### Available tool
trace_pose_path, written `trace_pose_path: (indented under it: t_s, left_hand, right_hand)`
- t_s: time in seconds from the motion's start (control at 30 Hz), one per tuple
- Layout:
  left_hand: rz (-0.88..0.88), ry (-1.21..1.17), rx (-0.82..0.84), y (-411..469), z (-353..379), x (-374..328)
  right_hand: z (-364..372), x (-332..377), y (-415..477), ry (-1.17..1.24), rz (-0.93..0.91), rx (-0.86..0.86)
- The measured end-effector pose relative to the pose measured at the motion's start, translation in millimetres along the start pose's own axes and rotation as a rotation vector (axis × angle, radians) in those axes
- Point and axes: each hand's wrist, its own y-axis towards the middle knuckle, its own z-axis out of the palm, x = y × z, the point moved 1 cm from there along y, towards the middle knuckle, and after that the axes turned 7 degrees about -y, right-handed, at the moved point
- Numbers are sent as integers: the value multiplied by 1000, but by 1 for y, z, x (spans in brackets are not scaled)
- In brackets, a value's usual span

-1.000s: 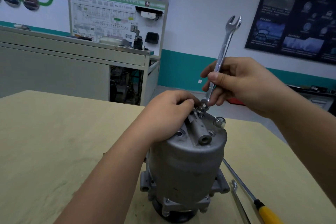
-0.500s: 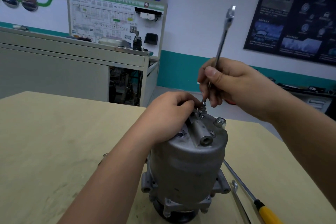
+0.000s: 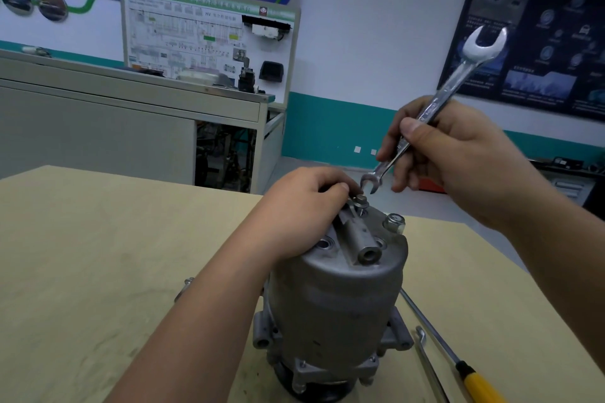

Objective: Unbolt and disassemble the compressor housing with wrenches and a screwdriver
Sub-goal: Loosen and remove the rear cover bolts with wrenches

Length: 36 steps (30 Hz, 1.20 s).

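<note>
You are at the unbolting step, working on the small bolt [image 3: 361,199] on top of the compressor [image 3: 337,298], which stands on end on the tabletop [image 3: 98,255] in the lower centre of the frame.

Your left hand [image 3: 304,209] lies over the upper left of the compressor top with its fingers curled down around the fitting there, gripping the compressor to steady it; a fingertip sits just beside the bolt. Your right hand [image 3: 458,157], right of centre, pinches the wrench [image 3: 455,83] by the middle of its shaft between thumb and fingers. The big open end points to the upper right; the small open end hangs just above and to the right of the bolt head, clear of it.

The bolt stands proud with some shank showing beneath its head, so it looks partly backed out, though from this angle you can't be sure how much thread is left in the hole. Next, either drop the small end squarely onto the flats for another short swing, or, if the bolt is loose enough, spin it out with your fingertips.

The large nut [image 3: 394,222] to the right on the top is seated and waits its turn. The screwdriver [image 3: 471,376] and a thin metal tool [image 3: 425,360] lie on the tabletop at lower right.
</note>
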Motion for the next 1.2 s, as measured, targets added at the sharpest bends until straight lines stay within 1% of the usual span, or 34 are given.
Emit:
trace_pose_path:
  t_s: [0.17, 0.33, 0.6, 1.2]
  left_hand:
    - [-2, 5, -8, 0, 1, 0]
    - [0, 12, 0, 0, 0, 0]
    - [20, 7, 5, -1, 0, -1]
    - [9, 12, 12, -1, -1, -1]
  right_hand:
    - [8, -2, -3, 1, 19, 17]
    - [10, -3, -5, 31, 20, -15]
    - [13, 3, -5, -37, -30, -4]
    - [10, 2, -7, -2, -48, -33]
